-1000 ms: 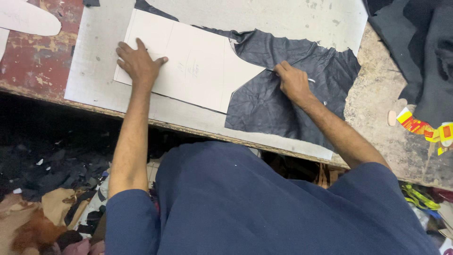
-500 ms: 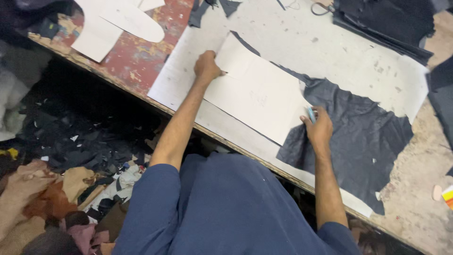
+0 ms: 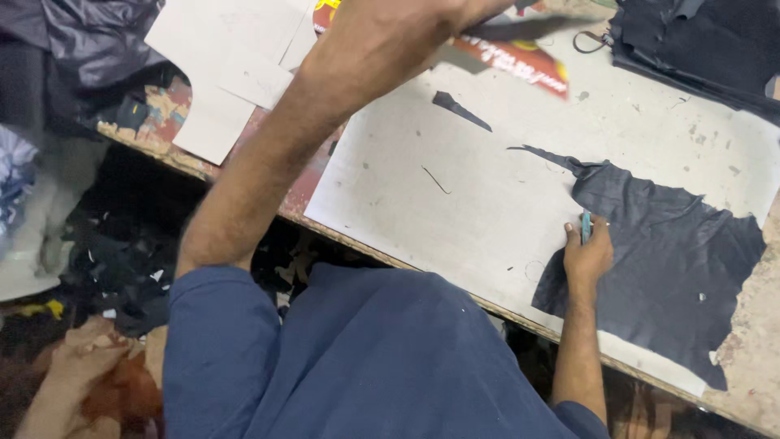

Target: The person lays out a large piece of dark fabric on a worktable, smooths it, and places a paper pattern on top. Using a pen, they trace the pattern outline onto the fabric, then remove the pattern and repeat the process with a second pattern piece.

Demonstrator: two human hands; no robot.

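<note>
- Dark leather piece point(image 3: 658, 260) lies flat on the right part of the bench, its ragged edge pointing left, its lower corner near the bench's front edge.
- White cutting board point(image 3: 455, 203) covers the bench under the leather; a thin dark offcut point(image 3: 461, 110) lies on it, well apart from the leather.
- Pale paper patterns point(image 3: 219, 73) are stacked at the bench's left end.
- Left arm point(image 3: 325, 114) reaches up across the view; the left hand is cut off at the top edge, so its fingers cannot be told.
- Right hand point(image 3: 587, 256) rests on the leather's left edge, fingers curled around a small blue-handled tool point(image 3: 585, 226).
</note>
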